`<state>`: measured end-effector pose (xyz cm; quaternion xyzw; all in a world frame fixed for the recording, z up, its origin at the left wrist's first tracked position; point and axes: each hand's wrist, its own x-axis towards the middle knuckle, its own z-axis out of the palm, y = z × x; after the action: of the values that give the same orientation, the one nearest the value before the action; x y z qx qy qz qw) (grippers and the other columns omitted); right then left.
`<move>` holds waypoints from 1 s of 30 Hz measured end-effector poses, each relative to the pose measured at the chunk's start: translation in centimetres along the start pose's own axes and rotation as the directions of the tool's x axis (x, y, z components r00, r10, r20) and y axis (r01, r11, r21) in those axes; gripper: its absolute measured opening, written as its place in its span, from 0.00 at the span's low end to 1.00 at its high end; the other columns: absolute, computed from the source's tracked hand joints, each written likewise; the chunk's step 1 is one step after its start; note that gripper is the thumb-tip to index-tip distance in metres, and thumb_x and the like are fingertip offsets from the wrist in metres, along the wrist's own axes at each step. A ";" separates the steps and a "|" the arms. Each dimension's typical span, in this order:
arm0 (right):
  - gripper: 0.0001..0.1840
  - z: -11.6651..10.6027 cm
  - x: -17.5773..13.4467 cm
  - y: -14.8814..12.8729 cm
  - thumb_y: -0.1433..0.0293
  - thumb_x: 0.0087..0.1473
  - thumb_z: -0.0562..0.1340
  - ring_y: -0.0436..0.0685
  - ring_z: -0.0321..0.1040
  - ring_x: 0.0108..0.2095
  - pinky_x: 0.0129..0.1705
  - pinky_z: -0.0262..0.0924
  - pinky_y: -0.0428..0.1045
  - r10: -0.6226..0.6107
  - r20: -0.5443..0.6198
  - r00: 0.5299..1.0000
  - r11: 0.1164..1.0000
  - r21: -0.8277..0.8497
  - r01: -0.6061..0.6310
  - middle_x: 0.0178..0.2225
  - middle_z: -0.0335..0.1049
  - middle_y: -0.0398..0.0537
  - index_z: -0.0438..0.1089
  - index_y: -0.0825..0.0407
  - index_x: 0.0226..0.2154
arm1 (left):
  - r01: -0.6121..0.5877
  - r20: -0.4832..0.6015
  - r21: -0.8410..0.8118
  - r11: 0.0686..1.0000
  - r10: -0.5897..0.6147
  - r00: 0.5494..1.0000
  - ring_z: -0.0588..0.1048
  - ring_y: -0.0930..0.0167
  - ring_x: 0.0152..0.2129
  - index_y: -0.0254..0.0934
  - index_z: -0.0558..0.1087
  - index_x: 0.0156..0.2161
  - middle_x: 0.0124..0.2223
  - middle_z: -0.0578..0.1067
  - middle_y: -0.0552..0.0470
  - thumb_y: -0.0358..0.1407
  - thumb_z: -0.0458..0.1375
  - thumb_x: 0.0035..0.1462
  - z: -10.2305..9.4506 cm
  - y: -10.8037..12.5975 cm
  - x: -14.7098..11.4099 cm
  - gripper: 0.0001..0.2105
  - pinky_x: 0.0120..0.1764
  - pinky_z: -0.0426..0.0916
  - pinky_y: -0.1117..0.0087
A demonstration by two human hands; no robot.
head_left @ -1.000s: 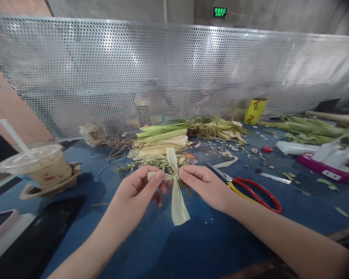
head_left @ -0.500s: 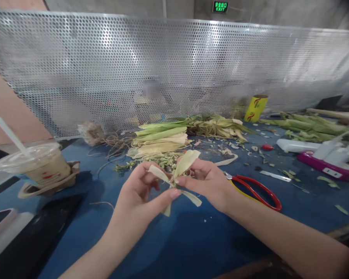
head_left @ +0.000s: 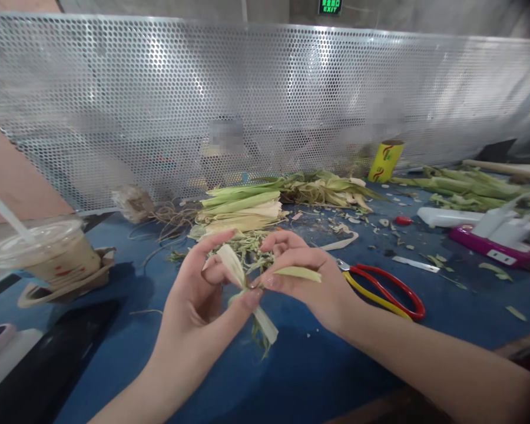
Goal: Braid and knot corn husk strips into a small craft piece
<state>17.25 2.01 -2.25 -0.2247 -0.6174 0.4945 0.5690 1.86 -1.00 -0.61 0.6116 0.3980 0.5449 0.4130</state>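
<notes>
My left hand [head_left: 203, 303] pinches a small bunch of pale corn husk strips [head_left: 265, 324] between thumb and fingers. One strip points up and left, another hangs down beside thin green fibres. Close against it, my right hand [head_left: 311, 280] is closed at the bunch's centre, with a yellowish husk strip [head_left: 298, 273] lying across its fingers. The fingertips hide where the strips meet. Behind the hands are small dried green sprigs [head_left: 247, 242] and a stack of corn husks [head_left: 242, 209]. Beside my right wrist lies a hand tool with red and yellow handles [head_left: 391, 288].
On the left stand a drink cup [head_left: 64, 256] in a cardboard holder and a dark flat object [head_left: 48, 353]. To the right are a purple power strip [head_left: 497, 247], a craft blade [head_left: 415, 264] and scattered scraps. A perforated metal screen [head_left: 265, 88] closes off the back.
The husk bunch has turned in my fingers: the upright strip now lies toward the right over my right hand, and green fibres show below. The view has shifted slightly.
</notes>
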 end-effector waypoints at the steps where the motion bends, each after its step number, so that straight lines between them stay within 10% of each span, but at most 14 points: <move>1: 0.07 0.0 -0.1 -0.1 0.72 0.42 0.67 0.53 0.58 0.43 0.46 0.54 0.51 -0.036 -0.010 0.999 0.999 -0.032 0.036 0.38 0.61 0.45 0.76 0.42 0.25 | -0.002 0.010 0.003 1.000 0.002 1.000 0.69 0.75 0.25 0.43 0.60 0.50 0.27 0.71 0.58 0.31 0.61 0.45 0.0 0.2 -0.1 0.25 0.30 0.66 0.78; 9: 0.06 -0.3 0.0 -0.1 0.62 0.45 0.65 0.54 0.58 0.44 0.46 0.54 0.51 -0.011 0.102 0.995 0.999 0.045 0.007 0.42 0.63 0.44 0.76 0.39 0.30 | -0.023 0.037 0.015 1.000 0.023 0.999 0.67 0.79 0.22 0.48 0.64 0.46 0.28 0.66 0.59 0.30 0.60 0.46 -0.1 0.2 -0.5 0.21 0.27 0.67 0.83; 14: 0.32 -0.6 0.2 -0.9 0.41 0.48 0.43 0.57 0.58 0.50 0.47 0.55 0.54 -0.019 0.291 0.957 0.934 0.348 -0.087 0.50 0.63 0.40 0.63 0.34 0.49 | -0.016 -0.145 -0.101 0.995 0.002 0.989 0.68 0.78 0.26 0.48 0.68 0.44 0.28 0.70 0.58 0.29 0.60 0.45 -0.3 0.3 -0.4 0.19 0.30 0.66 0.84; 30: 0.27 -1.0 0.0 -1.9 0.48 0.55 0.39 0.56 0.58 0.53 0.45 0.56 0.53 -0.105 0.305 0.947 0.935 0.354 -0.010 0.47 0.68 0.36 0.68 0.33 0.43 | -0.007 -0.221 -0.175 0.984 -0.032 0.975 0.70 0.78 0.22 0.44 0.70 0.35 0.24 0.73 0.59 0.29 0.62 0.42 -0.4 0.8 0.0 0.13 0.27 0.66 0.82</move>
<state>18.70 1.60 -0.70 -0.0214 -0.6082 0.6125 0.5044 1.53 -1.23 0.22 0.5055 0.3961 0.6404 0.4213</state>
